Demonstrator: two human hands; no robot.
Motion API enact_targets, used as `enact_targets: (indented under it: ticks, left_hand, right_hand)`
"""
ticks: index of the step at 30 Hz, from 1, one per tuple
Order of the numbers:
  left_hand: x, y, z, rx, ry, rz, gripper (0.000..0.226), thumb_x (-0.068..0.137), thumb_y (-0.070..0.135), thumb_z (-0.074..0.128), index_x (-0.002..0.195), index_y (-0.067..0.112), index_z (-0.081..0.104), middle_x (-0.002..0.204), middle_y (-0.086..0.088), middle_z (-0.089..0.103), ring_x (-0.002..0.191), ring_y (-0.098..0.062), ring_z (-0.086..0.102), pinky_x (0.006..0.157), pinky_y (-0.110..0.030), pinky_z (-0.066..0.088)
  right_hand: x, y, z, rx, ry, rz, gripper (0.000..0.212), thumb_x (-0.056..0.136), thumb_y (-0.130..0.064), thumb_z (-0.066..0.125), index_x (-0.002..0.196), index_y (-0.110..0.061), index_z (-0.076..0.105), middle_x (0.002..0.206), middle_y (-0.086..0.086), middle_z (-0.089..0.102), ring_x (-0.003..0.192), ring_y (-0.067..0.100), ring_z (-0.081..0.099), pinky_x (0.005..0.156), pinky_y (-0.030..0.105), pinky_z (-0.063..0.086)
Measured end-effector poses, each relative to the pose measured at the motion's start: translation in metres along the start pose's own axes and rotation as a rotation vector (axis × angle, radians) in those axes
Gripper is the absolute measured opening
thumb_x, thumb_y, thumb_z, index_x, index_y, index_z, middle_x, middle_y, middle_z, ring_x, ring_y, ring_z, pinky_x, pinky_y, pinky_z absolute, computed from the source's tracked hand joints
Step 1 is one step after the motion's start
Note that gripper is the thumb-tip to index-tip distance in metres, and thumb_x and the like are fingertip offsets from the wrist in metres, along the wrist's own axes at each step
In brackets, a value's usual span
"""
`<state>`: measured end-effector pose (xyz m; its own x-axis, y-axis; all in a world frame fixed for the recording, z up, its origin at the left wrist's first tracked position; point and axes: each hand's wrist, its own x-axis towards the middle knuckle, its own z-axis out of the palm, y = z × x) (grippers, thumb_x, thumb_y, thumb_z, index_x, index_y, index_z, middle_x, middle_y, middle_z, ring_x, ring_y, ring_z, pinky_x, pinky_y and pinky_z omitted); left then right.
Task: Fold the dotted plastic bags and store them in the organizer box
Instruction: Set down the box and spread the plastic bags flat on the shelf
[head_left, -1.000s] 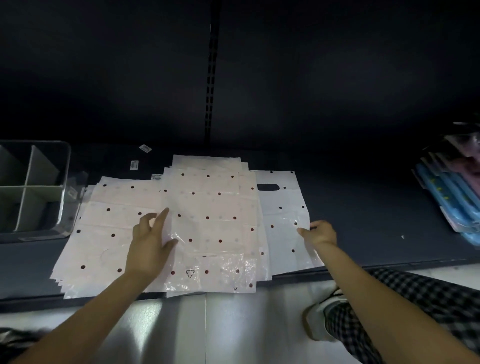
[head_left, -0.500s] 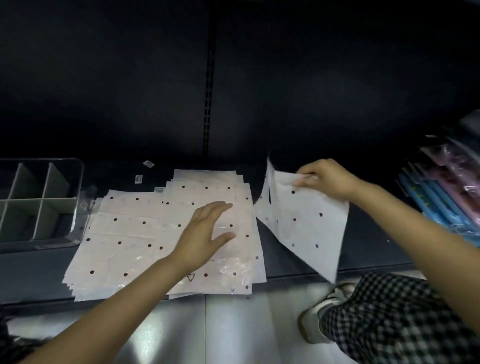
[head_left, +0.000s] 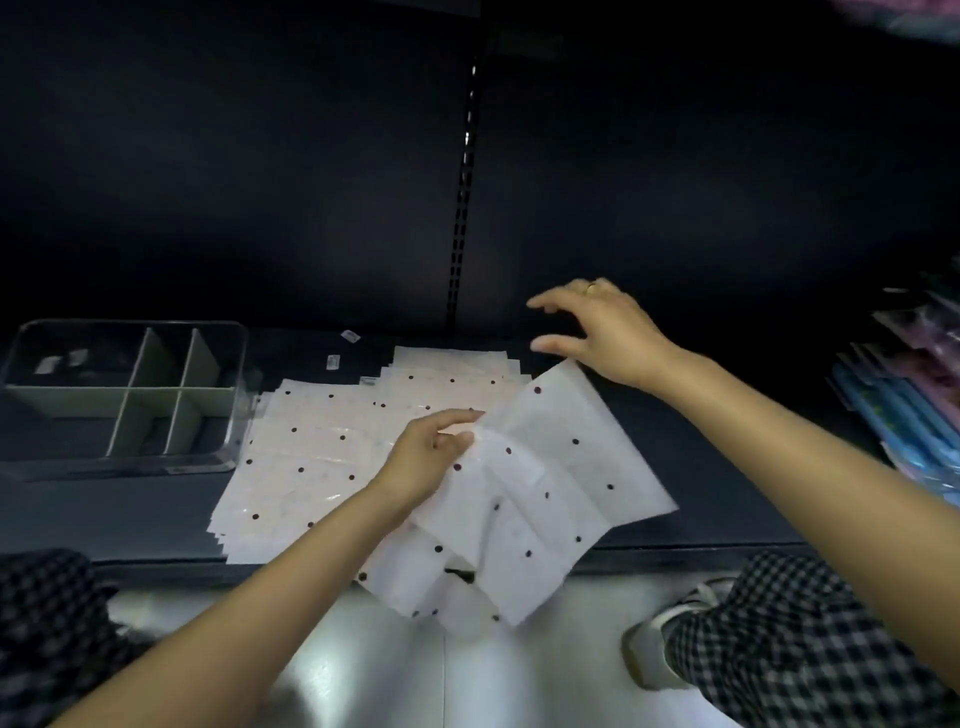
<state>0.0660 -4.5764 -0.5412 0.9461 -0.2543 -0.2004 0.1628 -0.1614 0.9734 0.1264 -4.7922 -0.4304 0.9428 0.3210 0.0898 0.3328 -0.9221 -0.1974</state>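
A white dotted plastic bag lies tilted over the shelf's front edge, partly on a flat stack of dotted bags. My left hand pinches this bag's left edge between thumb and fingers. Over the bag's far corner my right hand hovers with its fingers spread and relaxed; the corner runs under the heel of the palm, and I cannot tell if they touch. The clear organizer box with grey dividers stands at the left of the shelf, just beside the stack.
The dark shelf has a dark back wall with a slotted upright. Packaged goods in blue and pink lie at the right end. Small labels lie behind the stack. Below are a shiny floor, my checked trouser knees and a shoe.
My right hand carried the bag from the right over onto the stack, then let go and spread open. My left hand left the stack and took the bag's left edge.
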Motion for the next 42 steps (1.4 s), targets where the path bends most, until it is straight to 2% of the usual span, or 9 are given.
enact_targets:
  ticks: [4, 10, 12, 15, 22, 25, 30, 36, 42]
  left_hand:
    - [0.015, -0.035, -0.029, -0.019, 0.424, -0.052, 0.025, 0.098, 0.010, 0.047, 0.115, 0.018, 0.064, 0.076, -0.003, 0.063, 0.067, -0.010, 0.056, 0.056, -0.006, 0.043]
    - [0.032, -0.089, -0.061, 0.010, 0.597, -0.176, 0.030, 0.098, 0.001, 0.041, 0.119, 0.009, 0.062, 0.092, -0.014, 0.062, 0.084, -0.021, 0.059, 0.071, -0.016, 0.045]
    - [0.036, -0.104, -0.071, 0.144, 0.571, -0.197, 0.031, 0.097, 0.000, 0.040, 0.117, 0.008, 0.063, 0.107, -0.016, 0.065, 0.101, -0.031, 0.060, 0.087, -0.028, 0.045]
    - [0.043, -0.122, -0.080, 0.311, 0.443, -0.222, 0.031, 0.096, 0.002, 0.041, 0.113, 0.012, 0.065, 0.106, -0.011, 0.066, 0.097, -0.028, 0.060, 0.077, -0.022, 0.042]
    - [0.038, -0.132, -0.083, 0.437, 0.133, -0.174, 0.026, 0.095, 0.006, 0.048, 0.111, 0.016, 0.066, 0.066, 0.001, 0.056, 0.056, -0.007, 0.052, 0.053, -0.008, 0.038]
    - [0.034, -0.125, -0.086, 0.597, 0.199, -0.085, 0.025, 0.095, 0.013, 0.050, 0.114, 0.022, 0.064, 0.085, -0.001, 0.063, 0.072, -0.013, 0.058, 0.063, -0.020, 0.042]
    - [0.014, -0.133, -0.117, 0.940, 0.363, 0.112, 0.024, 0.083, 0.005, 0.066, 0.106, 0.012, 0.071, 0.109, -0.010, 0.063, 0.099, -0.033, 0.057, 0.077, -0.041, 0.048]
    - [-0.008, -0.158, -0.146, 1.153, 0.149, -0.122, 0.066, 0.091, 0.051, 0.049, 0.145, 0.017, 0.031, 0.156, -0.004, 0.022, 0.144, -0.027, 0.016, 0.117, -0.044, 0.014]
    - [-0.019, -0.164, -0.149, 1.296, -0.071, -0.218, 0.083, 0.089, 0.068, 0.026, 0.150, 0.023, -0.008, 0.158, 0.003, -0.014, 0.146, -0.019, -0.011, 0.118, -0.040, -0.002]
  right_hand:
    - [-0.021, -0.010, 0.067, 0.224, 0.231, 0.149, 0.041, 0.093, -0.029, 0.056, 0.132, -0.019, 0.051, 0.122, 0.005, 0.056, 0.111, 0.023, 0.047, 0.094, 0.034, 0.040]
    - [-0.062, -0.043, 0.200, 0.307, -0.237, 0.361, 0.059, 0.095, -0.042, 0.046, 0.148, -0.029, 0.022, 0.155, -0.003, 0.018, 0.139, 0.019, 0.019, 0.114, 0.036, 0.024]
    - [-0.062, -0.042, 0.224, 0.308, -0.300, 0.466, 0.062, 0.095, -0.047, 0.042, 0.149, -0.030, 0.015, 0.158, -0.002, 0.008, 0.143, 0.021, 0.010, 0.116, 0.039, 0.020]
    - [-0.053, -0.038, 0.240, 0.251, -0.335, 0.553, 0.066, 0.094, -0.055, 0.039, 0.149, -0.031, 0.012, 0.158, 0.001, 0.006, 0.144, 0.023, 0.006, 0.116, 0.042, 0.018]
    - [-0.020, -0.032, 0.243, 0.323, -0.130, 0.704, 0.047, 0.090, -0.025, 0.060, 0.132, -0.022, 0.040, 0.117, 0.008, 0.054, 0.095, 0.022, 0.055, 0.080, 0.031, 0.046]
    - [-0.012, -0.025, 0.242, 0.373, -0.081, 0.692, 0.024, 0.093, -0.014, 0.054, 0.117, -0.019, 0.055, 0.107, 0.006, 0.064, 0.079, 0.018, 0.056, 0.066, 0.026, 0.042]
    - [0.012, 0.001, 0.224, 0.431, 0.078, 0.726, 0.015, 0.091, -0.007, 0.056, 0.101, -0.011, 0.067, 0.105, 0.012, 0.066, 0.095, 0.029, 0.061, 0.072, 0.028, 0.046]
    - [0.016, -0.010, 0.217, 0.128, 0.034, 0.708, 0.050, 0.096, -0.026, 0.048, 0.143, -0.016, 0.035, 0.151, 0.015, 0.026, 0.134, 0.032, 0.028, 0.107, 0.044, 0.032]
    - [-0.029, -0.084, 0.270, -0.041, -0.287, 0.160, 0.061, 0.090, -0.064, 0.010, 0.146, -0.043, -0.004, 0.156, -0.001, -0.015, 0.146, 0.025, -0.010, 0.116, 0.043, -0.006]
